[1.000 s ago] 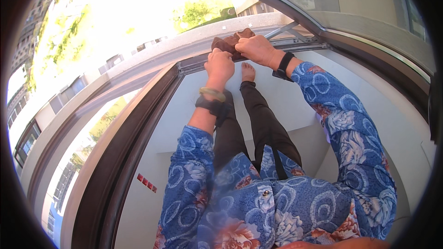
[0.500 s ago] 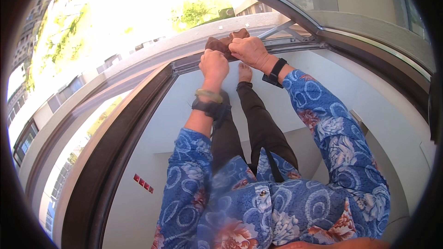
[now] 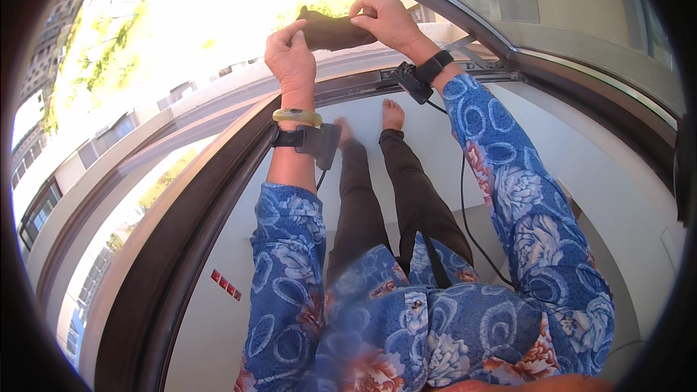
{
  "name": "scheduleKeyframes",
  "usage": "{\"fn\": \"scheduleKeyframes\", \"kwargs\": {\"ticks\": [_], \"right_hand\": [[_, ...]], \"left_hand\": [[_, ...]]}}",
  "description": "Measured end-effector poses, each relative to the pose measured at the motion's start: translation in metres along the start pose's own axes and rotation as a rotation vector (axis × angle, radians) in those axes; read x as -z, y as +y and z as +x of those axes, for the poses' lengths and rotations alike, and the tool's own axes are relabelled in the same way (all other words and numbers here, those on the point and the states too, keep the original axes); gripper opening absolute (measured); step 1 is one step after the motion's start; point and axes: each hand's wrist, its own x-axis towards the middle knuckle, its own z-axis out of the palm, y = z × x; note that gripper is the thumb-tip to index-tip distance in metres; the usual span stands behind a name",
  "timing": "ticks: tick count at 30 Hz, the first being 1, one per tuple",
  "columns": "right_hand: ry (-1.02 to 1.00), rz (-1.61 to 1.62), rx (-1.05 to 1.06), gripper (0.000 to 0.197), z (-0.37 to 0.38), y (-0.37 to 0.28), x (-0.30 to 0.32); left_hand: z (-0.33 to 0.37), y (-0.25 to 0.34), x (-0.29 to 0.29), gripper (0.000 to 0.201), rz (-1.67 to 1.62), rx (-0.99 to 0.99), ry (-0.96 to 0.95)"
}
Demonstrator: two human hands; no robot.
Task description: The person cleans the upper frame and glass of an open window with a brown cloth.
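Note:
A dark brown cloth point(image 3: 332, 32) is stretched between my two hands, out beyond the bottom rail of an open window frame point(image 3: 356, 88). My left hand point(image 3: 292, 62) pinches its left end between thumb and fingers. The right end is gripped by my right hand point(image 3: 390, 25), thumb underneath and fingers bent over. Bright light behind the cloth makes it look almost black. Both arms reach forward, apart from the rail.
An opened sash point(image 3: 475, 25) tilts outward at upper right, with a metal stay point(image 3: 460, 45) near its corner. Brown framing point(image 3: 192, 203) runs along the left. My bare feet point(image 3: 393, 114) are below the rail. A thin black cable point(image 3: 465, 196) hangs beside my right arm.
Both hands have lifted from the rail, up and outward, and spread apart. The cloth, bunched before, is now pulled out between them.

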Motion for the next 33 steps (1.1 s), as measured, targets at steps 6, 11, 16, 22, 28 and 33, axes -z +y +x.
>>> {"fn": "scheduleKeyframes", "kwargs": {"ticks": [6, 11, 16, 22, 28, 33], "right_hand": [[0.014, 0.15, 0.057, 0.01, 0.002, 0.041, 0.009], [-0.049, 0.136, 0.081, 0.011, -0.033, 0.014, 0.025], [-0.19, -0.344, 0.06, 0.015, -0.083, 0.011, 0.01], [-0.268, -0.684, 0.267, 0.019, -0.079, 0.023, -0.011], [-0.347, -0.807, 0.414, 0.01, -0.063, 0.032, -0.024], [-0.381, -0.776, 0.492, 0.011, -0.056, 0.035, -0.033]], "left_hand": [[-0.019, -0.021, -0.004, 0.016, 0.242, -0.133, 0.06], [-0.048, -0.007, 0.027, 0.017, 0.179, -0.183, 0.011], [-0.103, -0.014, 0.016, 0.015, 0.488, -0.235, -0.14], [-0.115, -0.012, 0.006, 0.01, 0.883, -0.258, -0.283], [-0.097, -0.01, 0.008, 0.016, 1.033, -0.139, -0.464], [-0.089, -0.019, 0.0, 0.021, 1.179, -0.111, -0.636]]}}
